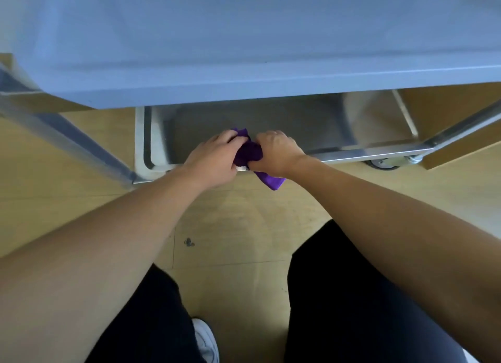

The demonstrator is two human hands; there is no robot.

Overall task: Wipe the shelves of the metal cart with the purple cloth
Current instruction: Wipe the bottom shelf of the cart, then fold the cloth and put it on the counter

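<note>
Both arms reach forward and down, forearms bare, and converge at the front edge of the lower shelf (271,118) of the metal cart. The left hand (214,159) comes in from the left with its back turned up and its fingers curled over the purple cloth (248,152). The right hand (276,152) meets it from the right, knuckles up, fingers closed round the other side of the same bunched cloth. The two hands sit just beside each other with the cloth between them. The cloth lies over the shelf's front rim; one end pokes up past the left hand's fingers and another hangs below the right wrist, over the wooden floor (81,200).

One cloth shows, held by two hands. Two shelves show: the lower one and the upper shelf (244,37) above it. Two slanted cart posts are seen, one caster wheel (385,163) at the lower shelf's right corner, and one white shoe (206,338) between the black trouser legs.
</note>
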